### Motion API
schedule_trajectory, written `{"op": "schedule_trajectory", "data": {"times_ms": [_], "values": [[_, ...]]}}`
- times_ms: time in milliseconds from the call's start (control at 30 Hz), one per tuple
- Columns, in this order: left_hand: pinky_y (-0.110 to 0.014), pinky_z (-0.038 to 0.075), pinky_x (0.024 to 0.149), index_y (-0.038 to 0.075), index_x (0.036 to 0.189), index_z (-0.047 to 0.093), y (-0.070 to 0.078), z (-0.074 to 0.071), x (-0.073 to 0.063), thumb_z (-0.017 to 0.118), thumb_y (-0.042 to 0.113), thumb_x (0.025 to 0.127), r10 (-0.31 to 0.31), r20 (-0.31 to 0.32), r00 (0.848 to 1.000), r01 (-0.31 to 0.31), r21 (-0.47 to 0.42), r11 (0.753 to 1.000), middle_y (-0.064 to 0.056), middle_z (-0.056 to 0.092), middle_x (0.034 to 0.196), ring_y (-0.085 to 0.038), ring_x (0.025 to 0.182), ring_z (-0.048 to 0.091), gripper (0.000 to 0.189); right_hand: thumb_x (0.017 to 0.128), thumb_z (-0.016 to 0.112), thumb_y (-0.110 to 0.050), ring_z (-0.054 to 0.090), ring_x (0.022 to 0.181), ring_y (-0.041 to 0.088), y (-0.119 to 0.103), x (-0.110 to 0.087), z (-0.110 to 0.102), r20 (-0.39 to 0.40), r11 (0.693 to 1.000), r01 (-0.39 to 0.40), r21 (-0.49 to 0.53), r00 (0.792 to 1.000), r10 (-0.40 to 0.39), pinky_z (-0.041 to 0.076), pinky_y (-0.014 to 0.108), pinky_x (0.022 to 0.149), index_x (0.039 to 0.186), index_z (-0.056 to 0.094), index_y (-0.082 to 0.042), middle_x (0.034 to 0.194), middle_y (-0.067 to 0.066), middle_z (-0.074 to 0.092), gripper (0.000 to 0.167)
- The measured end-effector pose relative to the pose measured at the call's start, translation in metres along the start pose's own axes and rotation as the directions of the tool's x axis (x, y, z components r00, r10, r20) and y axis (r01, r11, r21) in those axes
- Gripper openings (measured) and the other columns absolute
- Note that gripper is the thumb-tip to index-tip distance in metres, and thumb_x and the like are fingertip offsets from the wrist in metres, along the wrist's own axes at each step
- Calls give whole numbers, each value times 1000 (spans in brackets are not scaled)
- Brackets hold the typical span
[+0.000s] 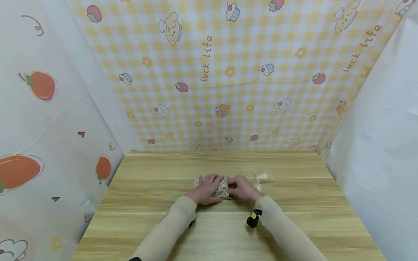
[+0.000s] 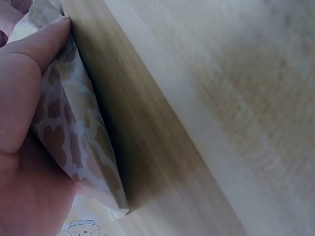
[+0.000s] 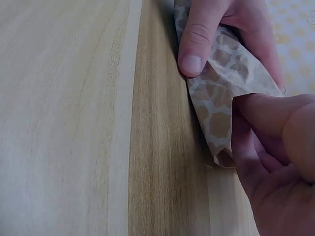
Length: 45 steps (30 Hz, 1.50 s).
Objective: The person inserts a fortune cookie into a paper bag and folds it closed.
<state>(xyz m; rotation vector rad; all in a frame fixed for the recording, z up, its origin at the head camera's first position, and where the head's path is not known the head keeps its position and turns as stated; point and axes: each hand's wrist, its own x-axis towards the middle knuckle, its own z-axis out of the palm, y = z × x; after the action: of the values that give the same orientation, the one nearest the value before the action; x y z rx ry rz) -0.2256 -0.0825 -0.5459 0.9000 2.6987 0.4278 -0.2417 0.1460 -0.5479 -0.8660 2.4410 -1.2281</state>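
Observation:
A paper bag [image 1: 223,189] with a brown and white heart-like pattern lies on its side on the wooden table. My left hand [image 1: 206,190] holds it from above, its thumb [image 2: 47,42] along the near edge and the other fingers across the top. The bag's torn-looking open mouth [image 3: 224,156] faces right. Into that mouth reach the fingers of my right hand [image 1: 241,186]. Their tips are hidden inside, so whether they pinch anything does not show. Just right of the right hand lie two small wrapped sweets [image 1: 263,176] in clear twisted wrappers, with pale yellow contents.
The wooden table [image 1: 147,174] meets a yellow checked cloth [image 1: 209,127] at its back edge. White sheets hang at the left [image 1: 65,127] and right [image 1: 372,127]. A black wrist device [image 1: 254,218] sits on the right sleeve.

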Motion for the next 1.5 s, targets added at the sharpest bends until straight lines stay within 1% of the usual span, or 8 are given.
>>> {"op": "schedule_trajectory", "data": {"times_ms": [133, 267, 467, 733, 833, 967, 1133, 1500], "values": [[-78, 20, 117, 10, 165, 26, 1, 1, 0, 71, 50, 98, 2, -7, 1000, -1, 25, 1000, -18, 32, 162, -37, 151, 30, 90, 99, 70, -3, 65, 77, 4, 0, 1, 1, 40, 1000, 16, -4, 999, -16, 54, 22, 70, 100, 80, -8, 89, -2, 76, 11], [-80, 21, 115, 9, 164, 28, 3, 1, 0, 70, 52, 99, 17, -17, 1000, -16, 65, 998, -18, 34, 161, -36, 151, 32, 89, 102, 65, -3, 56, 68, 3, 2, 2, 2, 88, 999, 27, 31, 996, -29, 48, 21, 63, 92, 76, -7, 78, -3, 68, 15], [-76, 25, 117, 8, 164, 29, 3, 0, -1, 69, 50, 99, 25, -25, 999, -23, 62, 998, -18, 34, 161, -36, 150, 33, 87, 103, 61, 0, 53, 65, 5, 5, 4, 3, 136, 994, 10, 113, 990, -26, 45, 20, 61, 95, 75, -4, 74, -2, 63, 17], [-72, 28, 118, 8, 164, 28, 2, -2, -1, 69, 48, 100, 35, -23, 999, -34, 47, 998, -17, 35, 161, -36, 149, 33, 86, 104, 58, 0, 56, 81, 7, 9, 6, 7, 171, 995, -14, 96, 985, -2, 46, 23, 76, 102, 74, -7, 87, -2, 65, 18], [-71, 29, 118, 8, 163, 29, 2, -2, -2, 70, 48, 100, 36, -24, 999, -35, 48, 998, -17, 35, 160, -36, 149, 34, 86, 103, 59, 0, 57, 85, 8, 9, 7, 9, 182, 993, 7, 115, 983, -28, 47, 24, 79, 102, 73, -5, 93, 1, 68, 15], [-71, 30, 118, 9, 164, 29, 2, -1, -2, 70, 48, 100, 39, -20, 999, -37, 59, 998, -16, 35, 160, -35, 149, 34, 86, 101, 58, 1, 58, 88, 6, 10, 8, 11, 199, 995, 44, 85, 978, -60, 48, 23, 82, 102, 73, -6, 97, 0, 70, 16], [-70, 30, 118, 9, 164, 28, 2, 0, -1, 70, 49, 100, 37, -17, 999, -36, 70, 997, -15, 35, 161, -34, 149, 34, 86, 100, 57, 2, 59, 94, 4, 13, 7, 13, 200, 997, 51, 53, 978, -61, 49, 23, 87, 107, 74, -8, 104, -1, 70, 21], [-70, 30, 118, 9, 164, 27, 2, 0, 1, 72, 48, 98, 35, -18, 999, -34, 53, 998, -15, 35, 162, -35, 149, 35, 89, 97, 56, 4, 59, 92, 6, 12, 7, 10, 235, 997, -1, 79, 972, -18, 50, 24, 86, 106, 74, -8, 103, -3, 69, 23]]}}
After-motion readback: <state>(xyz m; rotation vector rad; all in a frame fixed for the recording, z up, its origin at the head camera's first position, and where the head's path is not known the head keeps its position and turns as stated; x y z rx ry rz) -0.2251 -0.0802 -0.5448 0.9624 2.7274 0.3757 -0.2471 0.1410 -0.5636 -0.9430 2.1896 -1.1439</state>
